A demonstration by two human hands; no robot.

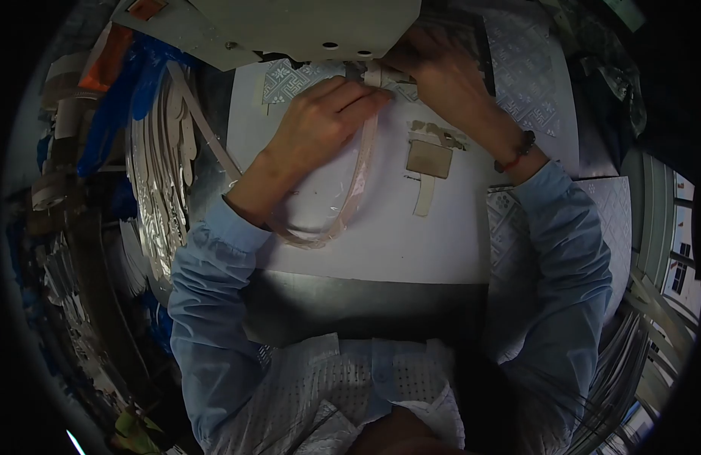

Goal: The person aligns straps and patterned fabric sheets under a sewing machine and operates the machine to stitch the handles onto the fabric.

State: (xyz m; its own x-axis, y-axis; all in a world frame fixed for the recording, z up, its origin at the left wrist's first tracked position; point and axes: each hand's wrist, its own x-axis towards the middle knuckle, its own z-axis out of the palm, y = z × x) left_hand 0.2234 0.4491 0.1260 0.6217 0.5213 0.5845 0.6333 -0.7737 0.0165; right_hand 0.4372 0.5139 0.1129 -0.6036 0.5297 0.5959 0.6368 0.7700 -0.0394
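A long pale pink strap (pixel 359 178) curves in a loop over the white work surface (pixel 365 262) and passes beneath my left forearm. My left hand (pixel 320 114) is closed, with thumb and fingertips pinching the strap just in front of the machine head (pixel 312 26). The strap's upper end runs up under the machine. On the other side, my right hand (pixel 445 76) reaches in beneath the machine's edge. Its fingers are in shadow and partly hidden, so their grip cannot be made out.
A thick bundle of pale straps (pixel 164 152) hangs at the left beside a blue plastic wrap (pixel 119 98). Brownish tape patches (pixel 429 158) are stuck on the work surface. Silver patterned sheets (pixel 521 68) lie at the right. More long strips (pixel 616 364) stand at lower right.
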